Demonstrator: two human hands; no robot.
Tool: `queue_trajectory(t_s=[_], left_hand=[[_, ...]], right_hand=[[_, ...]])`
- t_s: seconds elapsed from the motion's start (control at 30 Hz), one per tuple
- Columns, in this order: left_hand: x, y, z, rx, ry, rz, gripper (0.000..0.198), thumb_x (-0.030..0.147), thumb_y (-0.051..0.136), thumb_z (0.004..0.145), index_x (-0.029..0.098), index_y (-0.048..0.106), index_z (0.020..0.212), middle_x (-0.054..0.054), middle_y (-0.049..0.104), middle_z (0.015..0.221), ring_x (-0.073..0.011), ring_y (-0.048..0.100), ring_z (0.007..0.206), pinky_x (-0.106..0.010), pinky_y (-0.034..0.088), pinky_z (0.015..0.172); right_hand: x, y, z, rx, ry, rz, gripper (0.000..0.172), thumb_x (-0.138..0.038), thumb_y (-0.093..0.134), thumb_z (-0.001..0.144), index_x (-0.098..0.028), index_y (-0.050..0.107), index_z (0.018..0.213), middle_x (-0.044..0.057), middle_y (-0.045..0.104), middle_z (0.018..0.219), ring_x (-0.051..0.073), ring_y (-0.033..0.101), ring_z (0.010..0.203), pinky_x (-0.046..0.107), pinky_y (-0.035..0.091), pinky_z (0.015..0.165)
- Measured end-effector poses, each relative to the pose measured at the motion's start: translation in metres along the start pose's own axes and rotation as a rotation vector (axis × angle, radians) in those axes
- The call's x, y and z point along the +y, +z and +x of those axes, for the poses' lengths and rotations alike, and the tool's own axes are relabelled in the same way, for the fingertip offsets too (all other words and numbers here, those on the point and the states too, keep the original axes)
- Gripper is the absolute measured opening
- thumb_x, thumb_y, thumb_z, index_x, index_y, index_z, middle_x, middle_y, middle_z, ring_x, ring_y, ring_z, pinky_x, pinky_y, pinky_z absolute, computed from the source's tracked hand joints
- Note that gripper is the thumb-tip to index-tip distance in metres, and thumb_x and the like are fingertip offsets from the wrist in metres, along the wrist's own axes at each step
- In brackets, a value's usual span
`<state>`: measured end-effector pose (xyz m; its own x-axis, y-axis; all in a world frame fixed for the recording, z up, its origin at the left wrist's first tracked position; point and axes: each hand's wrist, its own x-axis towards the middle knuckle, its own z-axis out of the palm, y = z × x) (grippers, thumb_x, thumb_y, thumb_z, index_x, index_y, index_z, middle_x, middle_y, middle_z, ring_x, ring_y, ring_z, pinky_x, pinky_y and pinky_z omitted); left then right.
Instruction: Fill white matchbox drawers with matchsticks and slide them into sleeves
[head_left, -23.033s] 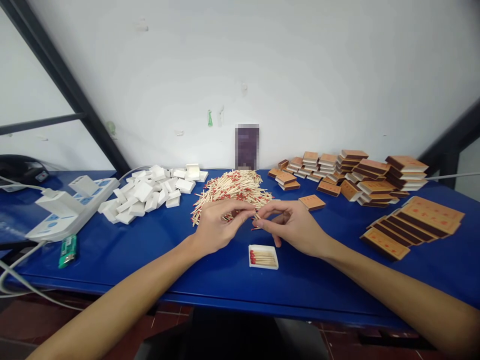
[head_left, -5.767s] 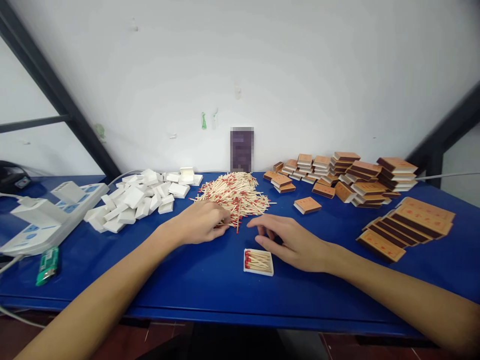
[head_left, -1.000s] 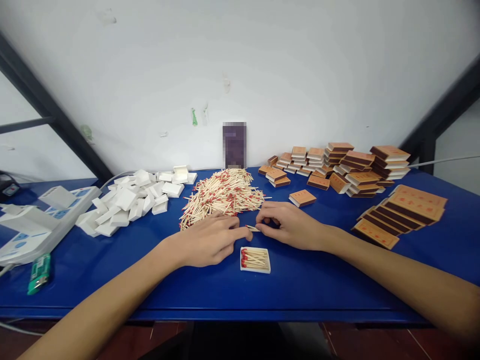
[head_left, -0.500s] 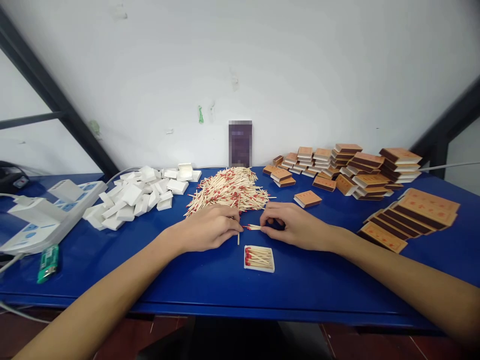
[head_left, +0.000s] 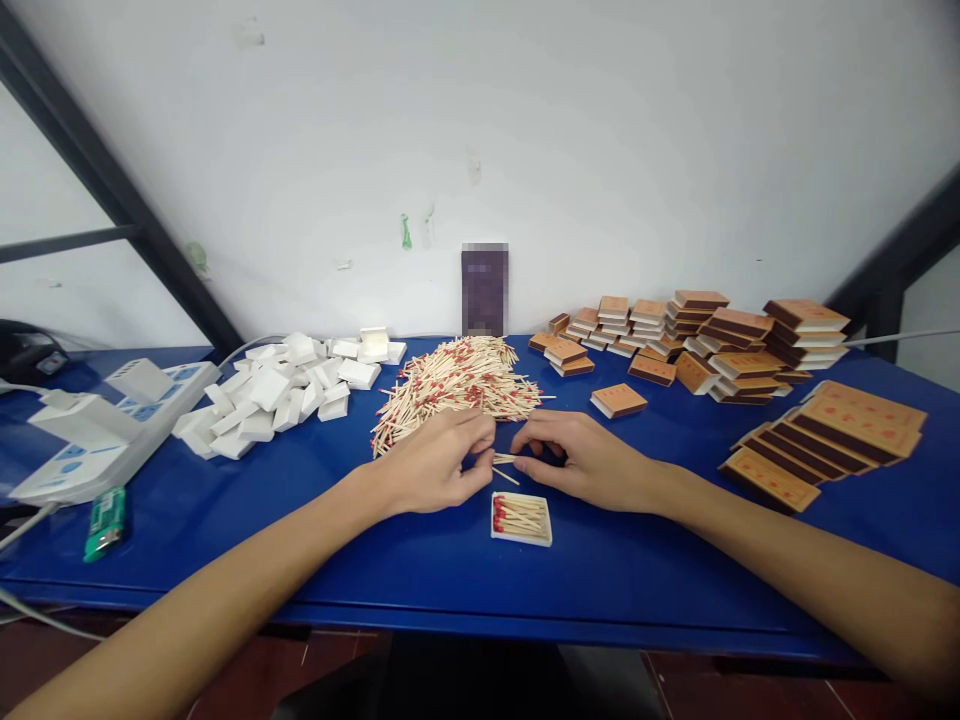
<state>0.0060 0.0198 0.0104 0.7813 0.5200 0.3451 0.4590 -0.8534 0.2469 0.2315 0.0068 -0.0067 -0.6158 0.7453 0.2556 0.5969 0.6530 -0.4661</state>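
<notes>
My left hand [head_left: 435, 462] and my right hand [head_left: 581, 460] meet on the blue table [head_left: 420, 560], fingers pinched on a small bundle of matches [head_left: 504, 460] held between them. One loose match [head_left: 505, 475] lies just below the bundle. A white inner tray [head_left: 521, 517] partly filled with red-tipped matches sits right in front of the hands. Behind them spreads a big heap of loose matches [head_left: 457, 385].
A pile of empty white trays [head_left: 285, 392] lies at the left, by a white power strip [head_left: 112, 425] and a green lighter [head_left: 103, 509]. Stacks of orange matchboxes [head_left: 720, 345] and flat sleeves [head_left: 825, 440] fill the right. One orange box [head_left: 618, 401] lies alone.
Both hands stay together at the small match bundle. The left hand's fingers have shifted over it, and a loose match now lies slanted just below the bundle.
</notes>
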Motion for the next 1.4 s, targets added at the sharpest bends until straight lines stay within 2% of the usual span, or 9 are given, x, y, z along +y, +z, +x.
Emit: queue_trajectory(t_s=[0.13,0.27,0.33,0.4,0.57,0.73,0.9,1.1,1.4], left_hand=[[-0.002,-0.003,-0.001,0.051,0.0,-0.092,0.021,0.013,0.048,0.079,0.02,0.032,0.068,0.005,0.037,0.061,-0.0099,0.035,0.055,-0.025,0.029,0.054],[-0.007,-0.003,-0.003,0.075,0.016,-0.131,0.01,0.016,0.052,0.079,0.018,0.045,0.071,0.006,0.043,0.059,-0.0081,0.038,0.052,-0.023,0.031,0.053],[-0.01,-0.004,-0.004,0.055,0.031,-0.066,0.005,0.019,0.054,0.079,0.017,0.056,0.075,0.003,0.051,0.064,-0.0095,0.045,0.057,-0.024,0.035,0.055],[-0.014,-0.007,-0.004,0.022,0.042,0.045,0.009,0.02,0.055,0.08,0.016,0.062,0.076,0.0,0.057,0.071,-0.0121,0.051,0.064,-0.025,0.038,0.061],[-0.021,-0.014,-0.002,-0.05,0.08,0.272,0.025,0.024,0.05,0.092,0.016,0.067,0.074,-0.003,0.062,0.073,-0.0155,0.056,0.072,-0.031,0.04,0.075],[-0.024,-0.012,-0.003,-0.159,0.118,0.343,0.028,0.025,0.046,0.097,0.016,0.071,0.088,-0.005,0.07,0.078,-0.0169,0.063,0.075,-0.029,0.045,0.072],[-0.023,-0.01,-0.004,-0.182,0.111,0.402,0.029,0.025,0.043,0.098,0.017,0.07,0.093,-0.004,0.07,0.082,-0.0161,0.066,0.073,-0.026,0.044,0.062],[-0.022,-0.009,-0.004,-0.175,0.116,0.376,0.025,0.023,0.045,0.097,0.018,0.069,0.091,-0.003,0.071,0.084,-0.0156,0.066,0.073,-0.025,0.043,0.061],[-0.023,-0.002,-0.003,-0.2,0.076,0.153,0.02,0.02,0.048,0.096,0.018,0.068,0.1,-0.002,0.071,0.091,-0.0156,0.066,0.081,-0.025,0.045,0.071]], right_hand=[[-0.002,0.001,0.0,-0.023,0.029,-0.016,0.023,-0.04,0.064,0.087,-0.02,0.066,0.098,0.002,0.058,0.081,0.016,0.053,0.074,0.027,0.039,0.064],[-0.003,0.002,0.002,-0.011,0.036,-0.01,0.016,-0.033,0.064,0.086,-0.021,0.068,0.095,0.001,0.057,0.079,0.015,0.052,0.071,0.026,0.038,0.063],[-0.004,0.002,0.003,-0.004,0.03,-0.002,0.012,-0.028,0.061,0.087,-0.021,0.069,0.093,0.001,0.058,0.078,0.014,0.051,0.07,0.026,0.038,0.063],[-0.004,0.001,0.002,0.0,0.027,0.006,0.012,-0.025,0.06,0.087,-0.021,0.07,0.093,0.001,0.059,0.079,0.013,0.051,0.069,0.026,0.038,0.063],[-0.004,0.0,0.0,0.006,0.022,-0.011,0.012,-0.024,0.059,0.087,-0.021,0.069,0.092,0.0,0.059,0.075,0.013,0.051,0.067,0.025,0.037,0.061],[-0.002,0.0,-0.002,0.028,0.012,-0.044,0.009,-0.023,0.061,0.085,-0.02,0.068,0.088,0.001,0.059,0.076,0.014,0.052,0.069,0.025,0.038,0.062],[-0.001,0.0,-0.002,0.04,0.004,-0.034,0.009,-0.021,0.06,0.084,-0.02,0.068,0.082,0.001,0.06,0.076,0.013,0.053,0.068,0.025,0.039,0.061],[0.003,-0.001,-0.001,0.035,-0.017,-0.032,0.012,-0.022,0.058,0.086,-0.019,0.068,0.081,0.001,0.059,0.075,0.013,0.053,0.067,0.025,0.039,0.061],[0.007,-0.003,-0.001,0.027,-0.024,-0.01,0.012,-0.025,0.06,0.087,-0.019,0.07,0.085,0.001,0.058,0.075,0.013,0.054,0.067,0.024,0.04,0.06]])
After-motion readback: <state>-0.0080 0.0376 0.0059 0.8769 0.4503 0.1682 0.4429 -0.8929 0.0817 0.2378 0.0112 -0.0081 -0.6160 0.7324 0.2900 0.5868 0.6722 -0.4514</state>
